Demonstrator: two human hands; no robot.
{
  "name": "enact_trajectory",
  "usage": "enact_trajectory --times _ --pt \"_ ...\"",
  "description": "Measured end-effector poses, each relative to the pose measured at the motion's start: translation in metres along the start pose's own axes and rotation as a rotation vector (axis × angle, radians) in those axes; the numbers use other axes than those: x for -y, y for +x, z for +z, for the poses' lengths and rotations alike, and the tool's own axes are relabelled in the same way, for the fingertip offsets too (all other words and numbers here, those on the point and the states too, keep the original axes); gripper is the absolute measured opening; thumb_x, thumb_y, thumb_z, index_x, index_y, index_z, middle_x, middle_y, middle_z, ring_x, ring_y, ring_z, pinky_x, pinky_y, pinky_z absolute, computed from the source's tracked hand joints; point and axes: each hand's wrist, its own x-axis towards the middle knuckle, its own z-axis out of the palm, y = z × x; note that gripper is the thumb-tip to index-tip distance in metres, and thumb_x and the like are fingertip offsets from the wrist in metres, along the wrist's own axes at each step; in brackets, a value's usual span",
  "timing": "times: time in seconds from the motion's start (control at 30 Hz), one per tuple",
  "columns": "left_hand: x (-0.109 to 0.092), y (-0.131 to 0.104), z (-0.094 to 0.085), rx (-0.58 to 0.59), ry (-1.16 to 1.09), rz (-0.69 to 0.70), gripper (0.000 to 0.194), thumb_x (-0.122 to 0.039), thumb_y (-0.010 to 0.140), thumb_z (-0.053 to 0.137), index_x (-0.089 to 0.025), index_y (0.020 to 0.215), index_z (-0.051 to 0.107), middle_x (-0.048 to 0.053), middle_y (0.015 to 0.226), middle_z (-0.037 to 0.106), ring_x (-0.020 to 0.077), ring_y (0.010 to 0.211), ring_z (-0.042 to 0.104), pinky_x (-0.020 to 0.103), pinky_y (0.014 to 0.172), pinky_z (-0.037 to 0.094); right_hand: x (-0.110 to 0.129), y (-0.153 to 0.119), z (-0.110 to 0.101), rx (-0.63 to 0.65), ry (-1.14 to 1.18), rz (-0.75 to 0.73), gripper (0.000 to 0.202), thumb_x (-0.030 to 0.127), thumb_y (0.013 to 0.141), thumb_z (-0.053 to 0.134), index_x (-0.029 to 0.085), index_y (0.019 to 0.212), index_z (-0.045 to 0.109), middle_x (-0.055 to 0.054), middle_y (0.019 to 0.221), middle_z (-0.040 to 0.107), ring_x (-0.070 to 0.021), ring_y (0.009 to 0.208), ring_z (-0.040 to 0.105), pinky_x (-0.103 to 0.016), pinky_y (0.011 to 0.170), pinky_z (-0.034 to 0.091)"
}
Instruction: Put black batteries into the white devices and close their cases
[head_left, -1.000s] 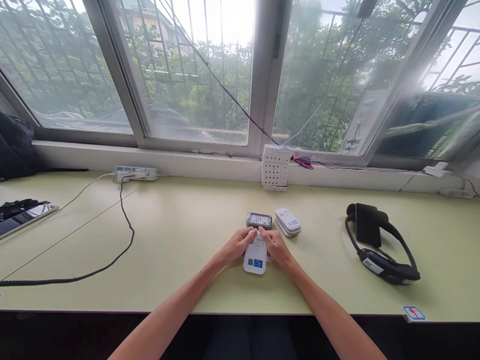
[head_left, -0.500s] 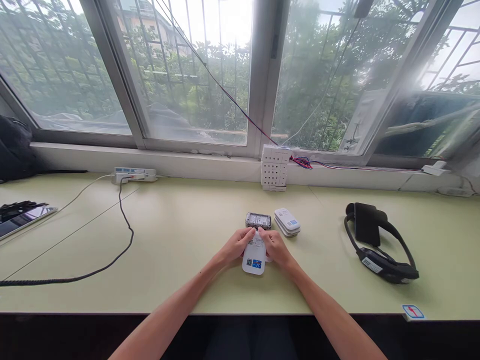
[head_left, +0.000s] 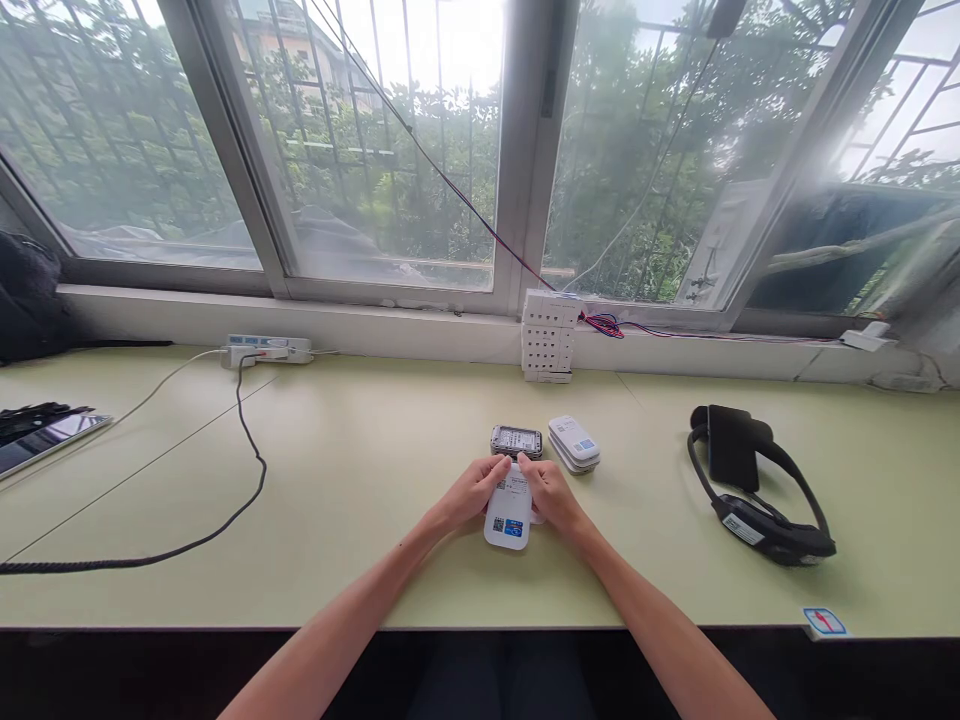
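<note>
Near the middle of the tabletop's front edge (head_left: pixel 330 627), I had the white case (head_left: pixel 507 522) between both hands, labels up, its far end just short of the dark stack (head_left: pixel 517 441) and the white stack (head_left: pixel 574 444) beyond to the right. The left hand (head_left: pixel 478 484) and right hand (head_left: pixel 552 490) pinched its far end, thumbs on top and almost meeting; how the fingers underneath lay, I could not tell. Doing this well, I judged, called for even pressure from both thumbs, a level case, and knuckles clear of the dark stack. Against the frame a second earlier, the grip looked the same; only my view had drifted slightly, setting everything a touch further left.
</note>
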Motion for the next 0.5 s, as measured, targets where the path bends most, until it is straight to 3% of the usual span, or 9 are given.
enact_trajectory --times 0.33,0.5 --pt "0.0038 0.0010 -0.0014 -0.030 -0.010 -0.029 0.048 -0.064 0.084 0.049 -0.017 0.075 0.049 -0.002 0.062 0.050 0.0094 0.050 0.045 0.021 0.044 0.033 0.0005 0.0010 0.0006 -0.028 -0.025 -0.021 0.059 0.063 0.089 0.041 0.020 0.049 0.038 0.001 0.043 0.044 -0.0099 0.038 0.036 -0.024 0.038 0.025" --pt "0.0050 0.0030 -0.0020 -0.087 -0.031 -0.084 0.047 -0.064 0.084 0.049 -0.017 0.081 0.053 0.001 0.069 0.057 0.0130 0.057 0.055 0.019 0.041 0.037 -0.0013 0.0027 -0.0018 -0.074 -0.043 -0.049 0.052 0.060 0.090 0.043 0.020 0.056 0.042 0.002 0.045 0.045 -0.0105 0.040 0.038 -0.024 0.040 0.027"
